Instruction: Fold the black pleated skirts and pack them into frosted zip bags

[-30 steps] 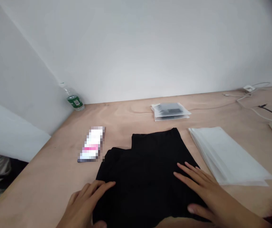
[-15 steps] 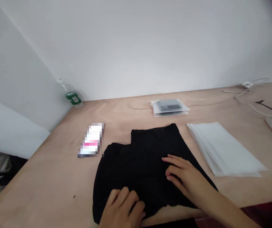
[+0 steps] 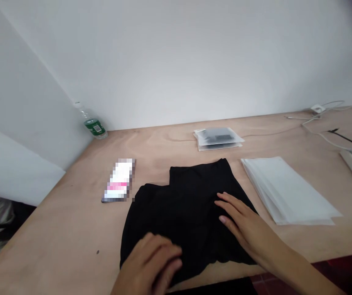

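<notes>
- while seemingly smoothing black garment [image 3: 191, 205], just left of frosted bags [image 3: 292, 190]
- resting right hand [image 3: 246, 225] nearer bags, fingers loosely spread
- curving left hand [image 3: 147, 264] farther from bags, pinch unclear
- needing light, even pressure next

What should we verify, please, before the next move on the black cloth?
1. Black cloth resting on the table: ok.
2. Near edge of the cloth straight: not ok, it is wavy.
3. Right hand on the cloth: ok, fingers spread over its right side.
4. Left hand pressing the cloth: cannot tell, contact is blurred.
5. Large translucent sheets apart from the cloth: ok, a gap shows.
6. Bottle away from the cloth: ok, by the wall.
</notes>
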{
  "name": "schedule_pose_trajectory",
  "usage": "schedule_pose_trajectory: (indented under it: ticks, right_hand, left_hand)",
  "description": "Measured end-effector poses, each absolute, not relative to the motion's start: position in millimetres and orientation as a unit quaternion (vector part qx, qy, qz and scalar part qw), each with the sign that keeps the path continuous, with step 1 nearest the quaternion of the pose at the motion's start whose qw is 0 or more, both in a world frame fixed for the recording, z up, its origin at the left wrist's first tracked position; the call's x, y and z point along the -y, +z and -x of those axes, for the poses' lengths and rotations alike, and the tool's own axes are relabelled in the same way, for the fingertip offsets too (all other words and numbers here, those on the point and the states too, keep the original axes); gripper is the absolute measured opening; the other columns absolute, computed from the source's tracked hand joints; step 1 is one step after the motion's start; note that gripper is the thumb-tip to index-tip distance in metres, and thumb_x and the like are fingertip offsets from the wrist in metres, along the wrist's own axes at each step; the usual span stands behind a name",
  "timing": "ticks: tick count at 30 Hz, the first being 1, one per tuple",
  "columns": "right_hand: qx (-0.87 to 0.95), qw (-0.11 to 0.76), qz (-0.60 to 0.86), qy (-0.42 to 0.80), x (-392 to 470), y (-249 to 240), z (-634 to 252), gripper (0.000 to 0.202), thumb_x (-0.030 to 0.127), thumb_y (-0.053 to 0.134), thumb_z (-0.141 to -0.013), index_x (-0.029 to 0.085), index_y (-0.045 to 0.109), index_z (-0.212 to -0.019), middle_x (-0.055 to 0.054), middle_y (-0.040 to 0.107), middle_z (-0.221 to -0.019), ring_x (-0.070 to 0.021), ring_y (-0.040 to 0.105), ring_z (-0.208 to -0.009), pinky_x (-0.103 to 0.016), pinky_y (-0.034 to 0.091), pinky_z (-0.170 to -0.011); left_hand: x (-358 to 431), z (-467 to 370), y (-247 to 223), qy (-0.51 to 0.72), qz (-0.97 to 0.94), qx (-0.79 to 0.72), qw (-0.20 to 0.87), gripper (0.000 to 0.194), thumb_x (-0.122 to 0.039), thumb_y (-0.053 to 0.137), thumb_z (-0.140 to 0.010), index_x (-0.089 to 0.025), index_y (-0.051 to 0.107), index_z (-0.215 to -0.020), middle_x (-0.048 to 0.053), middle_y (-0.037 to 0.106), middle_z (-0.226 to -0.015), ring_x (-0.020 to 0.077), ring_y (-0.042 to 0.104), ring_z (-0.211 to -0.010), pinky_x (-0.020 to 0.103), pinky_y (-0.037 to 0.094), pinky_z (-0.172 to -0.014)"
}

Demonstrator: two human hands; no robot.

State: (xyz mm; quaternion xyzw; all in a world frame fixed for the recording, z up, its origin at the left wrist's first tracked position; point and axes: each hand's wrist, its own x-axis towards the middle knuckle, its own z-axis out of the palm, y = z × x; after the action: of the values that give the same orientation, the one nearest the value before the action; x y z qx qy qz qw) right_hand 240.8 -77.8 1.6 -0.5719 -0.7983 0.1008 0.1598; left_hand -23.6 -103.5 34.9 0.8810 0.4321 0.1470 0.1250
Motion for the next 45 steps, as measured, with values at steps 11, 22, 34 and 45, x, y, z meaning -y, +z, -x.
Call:
schedule_pose_trajectory:
  ticks: [11, 22, 34, 45]
  right_hand:
    - [0.836, 0.076, 0.544, 0.023, 77, -23, -267, 0.077, 0.064, 0.043, -0.078, 0.027, 0.019, -0.141, -0.012, 0.01, -0.15, -0.0342, 0.01, -0.134, -0.054, 0.028, -0.102]
    - [0.776, 0.124, 0.613, 0.078, -12, 13, -159, 0.05, 0.02, 0.026, -0.089, 0.004, 0.032, -0.136, -0.017, 0.028, -0.144, -0.0246, 0.023, -0.133, -0.042, 0.025, -0.105]
    - [0.664, 0.153, 0.731, 0.025, -38, -33, -225, 0.079, 0.059, 0.023, -0.086, -0.001, 0.023, -0.138, -0.019, 0.02, -0.146, -0.0276, 0.006, -0.136, -0.048, -0.005, -0.107]
    - [0.516, 0.446, 0.671, 0.292, -65, 6, -238, 0.057, 0.037, 0.054, -0.082, 0.019, 0.037, -0.133, -0.009, 0.023, -0.147, -0.0273, 0.019, -0.133, -0.046, 0.014, -0.108]
  left_hand:
    - [65, 44, -15, 0.053, -0.799, -0.598, -0.034, 0.071, -0.059, 0.039, -0.082, -0.024, 0.021, -0.141, 0.006, 0.023, -0.148, 0.0362, 0.012, -0.135, 0.056, 0.027, -0.1]
    - [-7, -37, 11, 0.045, -0.852, -0.522, -0.01, 0.044, -0.024, 0.028, -0.092, -0.014, 0.038, -0.134, 0.007, 0.032, -0.144, 0.0274, 0.018, -0.135, 0.049, 0.022, -0.106]
    - [-23, -13, -9, 0.078, -0.854, -0.514, 0.02, 0.046, -0.043, 0.021, -0.094, -0.028, 0.031, -0.137, -0.002, 0.029, -0.146, 0.0234, 0.015, -0.136, 0.05, 0.021, -0.106]
    - [4, -27, 22, 0.081, -0.875, -0.475, 0.044, 0.055, -0.053, 0.026, -0.09, -0.029, 0.023, -0.14, 0.0, 0.019, -0.149, 0.0277, 0.008, -0.137, 0.056, 0.018, -0.106]
